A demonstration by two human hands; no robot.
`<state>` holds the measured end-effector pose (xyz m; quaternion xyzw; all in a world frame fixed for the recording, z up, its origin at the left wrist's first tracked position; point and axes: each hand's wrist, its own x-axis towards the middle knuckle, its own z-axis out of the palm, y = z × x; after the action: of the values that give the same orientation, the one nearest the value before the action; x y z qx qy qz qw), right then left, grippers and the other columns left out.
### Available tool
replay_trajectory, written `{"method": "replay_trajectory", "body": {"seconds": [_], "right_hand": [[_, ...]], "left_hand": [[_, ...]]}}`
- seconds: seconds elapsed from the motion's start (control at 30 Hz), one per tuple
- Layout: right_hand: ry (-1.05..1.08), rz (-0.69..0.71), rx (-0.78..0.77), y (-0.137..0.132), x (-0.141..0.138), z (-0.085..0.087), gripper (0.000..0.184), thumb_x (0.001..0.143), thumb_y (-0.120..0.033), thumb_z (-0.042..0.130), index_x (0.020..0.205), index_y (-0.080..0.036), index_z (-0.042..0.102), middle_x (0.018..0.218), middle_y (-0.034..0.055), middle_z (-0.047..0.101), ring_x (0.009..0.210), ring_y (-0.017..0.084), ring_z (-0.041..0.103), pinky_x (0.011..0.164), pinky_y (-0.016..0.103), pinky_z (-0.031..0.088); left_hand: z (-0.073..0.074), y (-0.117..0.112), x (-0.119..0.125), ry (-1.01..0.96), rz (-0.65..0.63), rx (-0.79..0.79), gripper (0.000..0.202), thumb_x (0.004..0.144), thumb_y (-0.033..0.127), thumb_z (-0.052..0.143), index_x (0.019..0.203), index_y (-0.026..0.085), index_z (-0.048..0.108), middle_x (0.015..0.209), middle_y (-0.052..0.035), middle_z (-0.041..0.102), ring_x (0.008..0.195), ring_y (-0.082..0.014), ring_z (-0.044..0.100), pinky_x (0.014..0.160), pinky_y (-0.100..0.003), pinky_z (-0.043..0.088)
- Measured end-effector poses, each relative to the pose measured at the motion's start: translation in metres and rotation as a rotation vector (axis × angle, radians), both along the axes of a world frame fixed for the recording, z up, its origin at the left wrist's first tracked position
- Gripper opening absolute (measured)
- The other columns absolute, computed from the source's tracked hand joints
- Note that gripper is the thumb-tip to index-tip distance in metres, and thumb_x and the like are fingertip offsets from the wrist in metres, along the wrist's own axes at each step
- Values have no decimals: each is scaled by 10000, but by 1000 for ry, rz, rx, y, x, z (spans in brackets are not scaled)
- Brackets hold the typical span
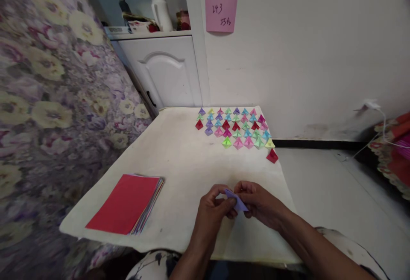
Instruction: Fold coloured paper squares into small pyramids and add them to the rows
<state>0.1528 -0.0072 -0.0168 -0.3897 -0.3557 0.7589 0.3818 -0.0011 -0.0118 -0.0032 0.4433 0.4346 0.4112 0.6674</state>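
Near the front edge of the cream-covered table [185, 160], a small folded piece of purple paper [239, 205] is held between both hands. My left hand [215, 205] pinches its left side, thumb on top. From the right, the fingers of my right hand [256, 201] are closed on its other edge; their tips are partly hidden behind the paper. Beyond the hands, folded paper pieces in several colours stand in rows, among them a red one [272, 156] at the right edge and a bright green one [226, 142].
A stack of coloured paper with a red sheet [124, 203] on top lies at the table's left. A floral curtain [64, 100] hangs beside it. Behind are a white cabinet [163, 71] and a wall with a pink note [221, 9]. A white cable [384, 122] hangs at right.
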Motion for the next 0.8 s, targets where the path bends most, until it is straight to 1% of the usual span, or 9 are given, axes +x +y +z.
{"method": "replay_trajectory", "body": {"seconds": [0.07, 0.17, 0.2, 0.27, 0.33, 0.43, 0.57, 0.7, 0.8], "right_hand": [[-94, -13, 85, 0, 3, 5, 137, 735, -277, 616, 744, -168, 532, 579, -41, 504, 455, 60, 401, 433, 190, 293], [-279, -128, 268, 1, 5, 12, 216, 802, -366, 540, 761, -158, 584, 671, -11, 548, 488, 63, 405, 448, 199, 300], [-354, -148, 318, 1, 5, 13, 229, 798, -378, 547, 768, -158, 599, 673, -8, 555, 499, 68, 411, 457, 203, 304], [-476, -136, 380, 1, 3, 13, 213, 745, -369, 619, 766, -157, 618, 640, -11, 561, 522, 82, 428, 479, 211, 316], [-518, -112, 398, 0, -1, 11, 197, 690, -338, 679, 743, -159, 618, 614, -17, 558, 552, 97, 449, 506, 216, 332], [-495, -136, 385, 0, -4, 7, 174, 691, -323, 673, 696, -163, 604, 609, -17, 556, 570, 107, 465, 524, 222, 344], [-488, -160, 357, 3, -1, 7, 160, 688, -313, 668, 657, -169, 606, 561, -22, 539, 515, 97, 433, 485, 221, 315], [-472, -177, 328, 4, 2, 7, 163, 691, -318, 661, 660, -170, 600, 515, -30, 513, 461, 84, 398, 444, 214, 287], [-506, -182, 349, 3, 2, 9, 158, 696, -305, 658, 654, -170, 589, 494, -37, 495, 454, 84, 407, 434, 208, 293]], "left_hand": [[-1, 0, 0, -1, 18, -9, 145, 714, 236, 653, 779, 150, 557, 501, 19, 589, 472, -89, 508, 488, -194, 384], [-3, 1, -1, 5, 61, 5, 147, 727, 262, 642, 713, 154, 543, 496, 26, 570, 461, -77, 489, 486, -187, 372], [-4, 1, -1, 8, 72, 12, 151, 729, 266, 640, 704, 155, 540, 495, 28, 564, 462, -77, 488, 486, -186, 370], [-6, 2, 0, 14, 88, 12, 159, 729, 269, 638, 692, 157, 532, 490, 33, 549, 461, -79, 487, 482, -186, 368], [-7, 1, 0, 15, 97, 1, 166, 727, 273, 636, 687, 158, 524, 485, 37, 535, 455, -83, 486, 472, -186, 364], [-7, 0, 0, 12, 80, 0, 177, 762, 310, 599, 706, 156, 534, 495, 30, 541, 459, -86, 492, 481, -191, 369], [-4, -1, -1, 44, 55, 32, 207, 802, 350, 550, 733, 155, 562, 517, 12, 576, 494, -96, 516, 526, -201, 390], [0, 0, -1, 75, 49, 65, 200, 797, 331, 557, 722, 146, 563, 559, -7, 604, 532, -106, 531, 551, -215, 414], [2, 0, 0, 86, 91, 104, 145, 777, 277, 587, 853, 155, 569, 608, -1, 618, 579, -125, 562, 567, -230, 441]]}}
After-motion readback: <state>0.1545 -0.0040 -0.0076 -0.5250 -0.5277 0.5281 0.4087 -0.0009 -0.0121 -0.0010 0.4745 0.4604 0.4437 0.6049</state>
